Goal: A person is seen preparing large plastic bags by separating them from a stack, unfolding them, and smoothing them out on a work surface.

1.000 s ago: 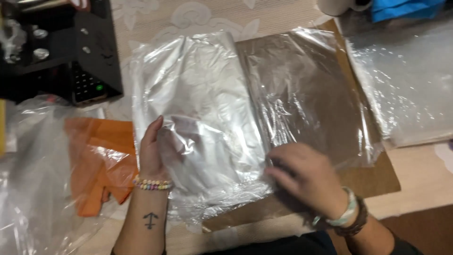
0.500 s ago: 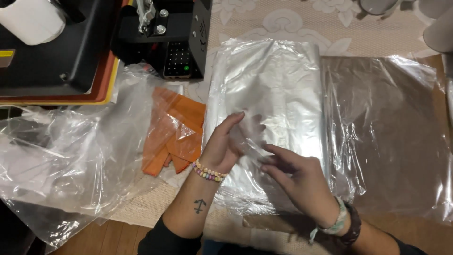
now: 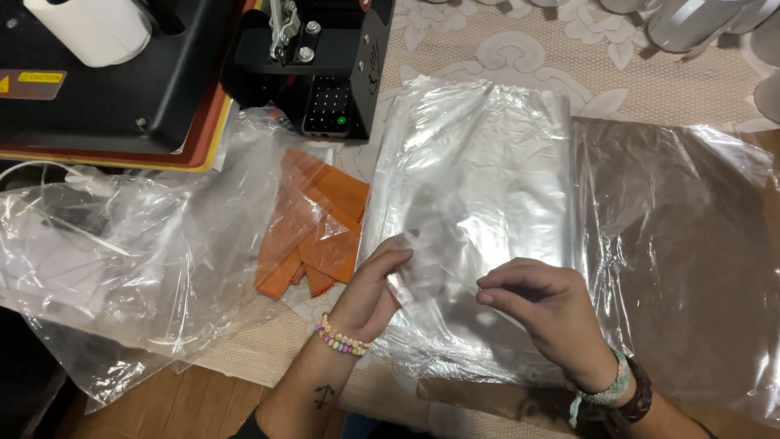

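1. The counter (image 3: 520, 49) is carrying a black press machine (image 3: 162, 73).
2. Clear plastic bags (image 3: 479, 187) are lying flat, stacked for picking.
3. My left hand (image 3: 370, 297) and right hand (image 3: 548, 313) are each pinching a bag edge, grips clenched, peeling layers apart.

This looks like a small home craft workshop set up on a household table. A black heat press (image 3: 122, 89) with an orange-edged plate and a keypad control box (image 3: 329, 106) stands on the surface (image 3: 520, 49), which is covered by a beige lace-patterned cloth. Clear plastic bags (image 3: 479, 203) lie spread across it, beside a stack of orange cloth pieces (image 3: 317, 228). Metal cups (image 3: 691, 24) stand along the far edge.
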